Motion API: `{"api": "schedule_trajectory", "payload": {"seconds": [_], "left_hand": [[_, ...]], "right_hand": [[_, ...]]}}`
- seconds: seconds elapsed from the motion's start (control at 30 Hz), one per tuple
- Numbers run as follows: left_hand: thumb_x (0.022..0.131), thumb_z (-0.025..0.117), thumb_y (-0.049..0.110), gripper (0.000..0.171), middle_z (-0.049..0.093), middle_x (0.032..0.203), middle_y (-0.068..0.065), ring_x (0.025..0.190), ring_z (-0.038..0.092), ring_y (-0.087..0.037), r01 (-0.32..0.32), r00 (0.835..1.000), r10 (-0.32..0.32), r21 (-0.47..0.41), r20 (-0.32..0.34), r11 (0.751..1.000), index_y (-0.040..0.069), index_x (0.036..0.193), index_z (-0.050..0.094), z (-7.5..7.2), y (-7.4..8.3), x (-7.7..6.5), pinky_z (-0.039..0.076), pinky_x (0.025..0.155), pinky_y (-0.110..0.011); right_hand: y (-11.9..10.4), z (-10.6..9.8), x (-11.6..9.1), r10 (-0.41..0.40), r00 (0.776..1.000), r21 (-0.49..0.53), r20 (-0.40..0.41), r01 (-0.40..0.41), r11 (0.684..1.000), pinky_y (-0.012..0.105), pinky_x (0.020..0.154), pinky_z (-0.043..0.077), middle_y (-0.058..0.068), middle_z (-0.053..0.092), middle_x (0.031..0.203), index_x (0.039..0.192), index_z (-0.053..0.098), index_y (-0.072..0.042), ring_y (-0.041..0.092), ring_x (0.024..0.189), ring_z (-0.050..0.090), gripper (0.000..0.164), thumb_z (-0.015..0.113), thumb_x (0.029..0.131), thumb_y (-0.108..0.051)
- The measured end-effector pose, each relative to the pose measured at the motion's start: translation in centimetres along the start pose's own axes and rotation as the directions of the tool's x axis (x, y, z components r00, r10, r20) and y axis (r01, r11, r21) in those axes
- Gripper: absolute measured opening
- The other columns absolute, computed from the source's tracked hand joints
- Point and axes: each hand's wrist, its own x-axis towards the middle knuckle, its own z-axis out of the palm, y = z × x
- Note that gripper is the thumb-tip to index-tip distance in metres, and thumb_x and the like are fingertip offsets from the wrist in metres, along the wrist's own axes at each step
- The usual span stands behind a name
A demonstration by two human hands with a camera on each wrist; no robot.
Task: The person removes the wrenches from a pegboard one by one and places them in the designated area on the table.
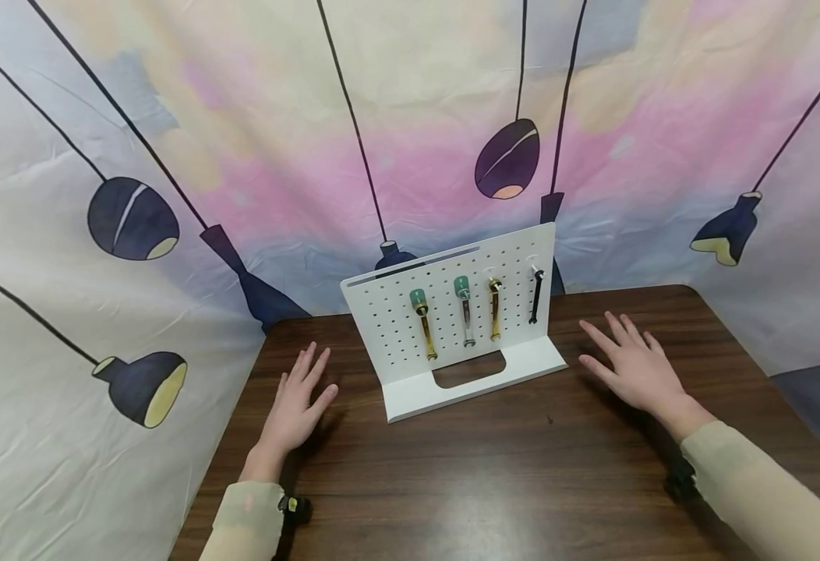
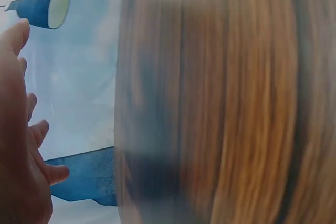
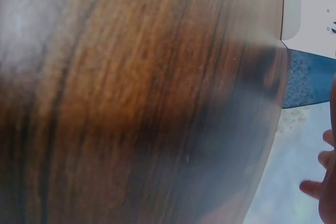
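Note:
My left hand [image 1: 296, 403] is spread over the left side of the wooden table, palm down, holding nothing. On the right side my right hand [image 1: 636, 368] is spread in the same way, just beyond the right end of a white pegboard stand [image 1: 410, 396]. Hanging on the board are a gold wrench [image 1: 425, 331] and a silver wrench [image 1: 467, 319], each with a teal piece at its top. Farther right hang another gold wrench [image 1: 496, 312] and a black wrench [image 1: 536, 300]. Both wrist views show the fingers apart and touching no tool.
The dark brown wooden table [image 1: 480, 475] has rounded back corners. Behind it hangs a cloth backdrop [image 1: 410, 93] printed with lamps. A small dark speck [image 1: 549, 420] lies in front of the stand. Dark wrist devices [image 1: 296, 509] sit at both cuffs.

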Motion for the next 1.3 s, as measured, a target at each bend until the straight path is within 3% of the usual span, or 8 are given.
{"api": "schedule_trajectory", "payload": {"seconds": [0.2, 0.53, 0.7, 0.83, 0.93, 1.03, 1.17, 1.3], "left_hand": [[0.113, 0.057, 0.035, 0.067, 0.022, 0.176, -0.009, 0.158, 0.025, -0.042, 0.028, 0.995, -0.045, -0.183, -0.094, 0.983, 0.025, 0.171, 0.026, 0.7, 0.8, -0.2, 0.027, 0.119, -0.071], [0.111, 0.062, 0.026, 0.062, 0.039, 0.169, -0.015, 0.154, 0.036, -0.038, 0.060, 0.967, -0.156, -0.417, -0.200, 0.907, 0.013, 0.166, 0.038, 2.0, 4.2, 0.4, 0.032, 0.120, -0.064], [0.109, 0.066, 0.020, 0.060, 0.047, 0.163, -0.018, 0.147, 0.046, -0.041, 0.067, 0.951, -0.230, -0.591, -0.205, 0.804, 0.009, 0.163, 0.044, 3.2, 5.8, 0.9, 0.042, 0.115, -0.059], [0.107, 0.068, 0.014, 0.056, 0.052, 0.157, -0.020, 0.142, 0.052, -0.036, 0.065, 0.919, -0.325, -0.727, -0.224, 0.683, 0.004, 0.159, 0.048, 4.1, 7.2, 1.4, 0.049, 0.109, -0.032], [0.106, 0.068, 0.009, 0.053, 0.053, 0.155, -0.023, 0.140, 0.053, -0.035, 0.026, 0.888, -0.384, -0.806, -0.253, 0.591, -0.001, 0.155, 0.051, 4.7, 8.3, 2.2, 0.048, 0.103, -0.018], [0.105, 0.068, 0.006, 0.049, 0.056, 0.152, -0.025, 0.138, 0.056, -0.036, -0.024, 0.857, -0.431, -0.856, -0.284, 0.516, -0.004, 0.150, 0.054, 5.3, 9.1, 3.2, 0.050, 0.102, -0.019], [0.104, 0.069, 0.004, 0.043, 0.062, 0.146, -0.023, 0.131, 0.062, -0.031, -0.058, 0.809, -0.499, -0.887, -0.311, 0.458, -0.004, 0.145, 0.059, 6.1, 9.9, 4.5, 0.053, 0.102, -0.024], [0.104, 0.069, 0.003, 0.039, 0.066, 0.140, -0.018, 0.123, 0.066, -0.022, -0.084, 0.767, -0.552, -0.904, -0.327, 0.419, -0.005, 0.141, 0.063, 6.7, 10.2, 5.5, 0.055, 0.100, -0.027]], "right_hand": [[0.2, -0.2, 0.1, 0.009, 1.000, 0.032, -0.007, -0.009, 0.999, 0.075, 0.114, 0.030, 0.034, 0.032, 0.166, 0.167, 0.035, -0.014, 0.056, 0.151, 0.030, 0.070, 0.052, 0.111, -0.051], [0.1, -1.2, -0.1, 0.083, 0.994, 0.197, -0.071, -0.067, 0.978, 0.074, 0.103, 0.042, 0.031, 0.049, 0.156, 0.160, 0.048, -0.006, 0.055, 0.136, 0.050, 0.061, 0.046, 0.114, -0.047], [-0.4, -1.1, -0.3, 0.114, 0.987, 0.319, -0.117, -0.071, 0.945, 0.072, 0.098, 0.046, 0.032, 0.060, 0.144, 0.158, 0.050, -0.006, 0.055, 0.124, 0.059, 0.058, 0.048, 0.115, -0.044], [-1.1, -0.6, -0.3, 0.146, 0.977, 0.457, -0.152, -0.062, 0.887, 0.065, 0.097, 0.048, 0.029, 0.064, 0.139, 0.157, 0.052, -0.008, 0.048, 0.120, 0.063, 0.054, 0.050, 0.114, -0.040], [-1.9, -0.1, -0.1, 0.180, 0.967, 0.544, -0.179, -0.054, 0.837, 0.047, 0.097, 0.050, 0.025, 0.064, 0.143, 0.157, 0.053, -0.010, 0.038, 0.124, 0.063, 0.051, 0.050, 0.115, -0.039], [-2.8, 0.6, 0.2, 0.203, 0.958, 0.624, -0.202, -0.034, 0.780, 0.023, 0.089, 0.051, 0.022, 0.065, 0.142, 0.156, 0.054, -0.009, 0.014, 0.118, 0.066, 0.049, 0.050, 0.115, -0.036], [-4.2, 1.8, 0.6, 0.201, 0.958, 0.716, -0.203, 0.005, 0.698, 0.009, 0.083, 0.051, 0.024, 0.064, 0.142, 0.156, 0.052, -0.004, -0.012, 0.107, 0.060, 0.048, 0.050, 0.116, -0.031], [-5.4, 2.7, 1.1, 0.199, 0.962, 0.764, -0.187, 0.015, 0.645, 0.016, 0.087, 0.055, 0.024, 0.064, 0.143, 0.157, 0.051, -0.004, -0.004, 0.110, 0.064, 0.048, 0.049, 0.116, -0.030]]}}
